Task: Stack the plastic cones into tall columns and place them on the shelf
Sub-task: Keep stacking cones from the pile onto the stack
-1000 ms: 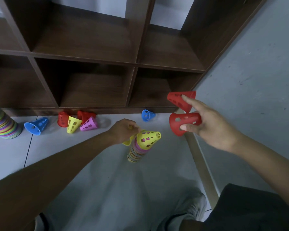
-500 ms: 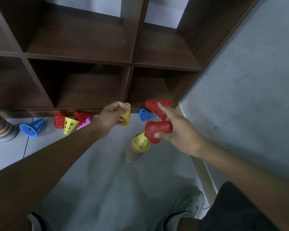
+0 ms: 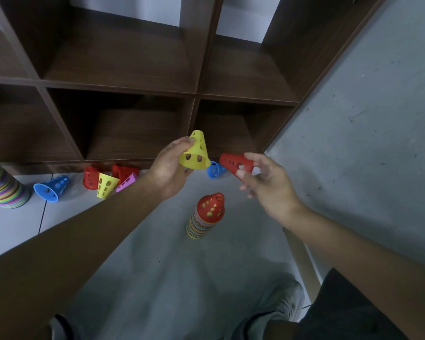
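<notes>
The left hand [image 3: 168,171] is gripping a yellow cone [image 3: 195,152]. The right hand [image 3: 268,185] is apparently pinching a red cone [image 3: 233,163] above the stack [image 3: 204,218].

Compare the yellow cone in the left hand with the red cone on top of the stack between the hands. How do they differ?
The yellow cone is held in the air by the left hand, while the red cone on the stack sits nested on the stack on the floor. The yellow cone is single, whereas the red one caps many cones and shows yellow through its holes. Both are perforated plastic cones, narrow end up.
</notes>
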Tool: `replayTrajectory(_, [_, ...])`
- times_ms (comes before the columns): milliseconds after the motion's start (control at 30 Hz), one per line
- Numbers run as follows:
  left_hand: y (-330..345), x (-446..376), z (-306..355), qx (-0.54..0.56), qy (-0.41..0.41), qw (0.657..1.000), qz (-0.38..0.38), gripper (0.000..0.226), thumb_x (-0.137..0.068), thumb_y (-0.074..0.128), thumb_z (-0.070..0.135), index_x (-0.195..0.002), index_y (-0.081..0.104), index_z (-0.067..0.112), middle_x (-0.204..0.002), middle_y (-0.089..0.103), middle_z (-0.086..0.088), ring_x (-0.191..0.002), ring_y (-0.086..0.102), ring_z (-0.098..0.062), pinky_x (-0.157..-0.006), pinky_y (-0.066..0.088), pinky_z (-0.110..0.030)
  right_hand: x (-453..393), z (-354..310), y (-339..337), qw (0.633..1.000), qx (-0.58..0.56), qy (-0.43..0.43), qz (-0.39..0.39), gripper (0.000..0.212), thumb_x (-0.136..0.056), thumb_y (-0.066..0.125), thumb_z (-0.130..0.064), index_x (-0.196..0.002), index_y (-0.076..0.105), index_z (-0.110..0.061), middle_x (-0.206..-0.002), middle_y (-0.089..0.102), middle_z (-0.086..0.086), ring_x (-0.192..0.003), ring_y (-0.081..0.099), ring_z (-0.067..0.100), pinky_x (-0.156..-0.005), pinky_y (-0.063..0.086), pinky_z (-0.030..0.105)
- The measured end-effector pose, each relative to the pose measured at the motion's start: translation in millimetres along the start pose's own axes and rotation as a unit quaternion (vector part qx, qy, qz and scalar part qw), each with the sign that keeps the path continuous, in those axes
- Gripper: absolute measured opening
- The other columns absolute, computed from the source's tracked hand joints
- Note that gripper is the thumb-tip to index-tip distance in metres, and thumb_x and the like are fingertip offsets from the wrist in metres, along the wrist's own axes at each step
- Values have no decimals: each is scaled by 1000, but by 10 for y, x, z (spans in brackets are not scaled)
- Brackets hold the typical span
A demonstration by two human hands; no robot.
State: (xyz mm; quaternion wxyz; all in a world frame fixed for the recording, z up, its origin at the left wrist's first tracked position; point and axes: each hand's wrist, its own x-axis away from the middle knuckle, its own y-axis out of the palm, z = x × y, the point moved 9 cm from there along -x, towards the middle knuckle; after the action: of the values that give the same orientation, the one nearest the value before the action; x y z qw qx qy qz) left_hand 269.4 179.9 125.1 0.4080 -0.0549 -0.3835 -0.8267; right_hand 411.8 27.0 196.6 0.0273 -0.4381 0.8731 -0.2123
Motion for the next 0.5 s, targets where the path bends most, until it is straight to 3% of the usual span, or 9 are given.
replayTrajectory(133, [164,64,-41,-70,44,995,-47,47,-95,67,14,-140,53,16,-132,62,-9,-114,67,-23,-89,58,-33,-93,3,-305,995,-13,9,100,16,-100,60,-13,-114,64,-20,-91,59,3,-48,53,10,-46,42,18])
replayTrajectory(233, [223,119,-127,-185,85,977,-56,53,-82,80,8,-130,62,22,-126,64,-10,-112,68,-27,-89,60,-38,-128,16,-428,990,-55,27,124,16,-102,56,-9,-117,59,-14,-85,58,15,-44,51,9,-42,40,21])
replayTrajectory(333, [306,203,-208,-302,137,940,-78,48,-78,82,2,-118,67,25,-116,67,-2,-107,67,-24,-81,61,-34,-132,51,-520,983,-92,53,149,23,-104,51,-7,-123,47,-19,-81,63,9,-47,51,13,-45,42,24])
replayTrajectory(500, [346,279,-451,-421,176,882,-115,48,-75,85,6,-112,68,32,-118,62,3,-105,66,-10,-95,57,-32,-141,169,-528,976,-114,109,149,24,-107,44,-11,-130,48,-15,-86,65,10,-47,52,12,-46,43,24])
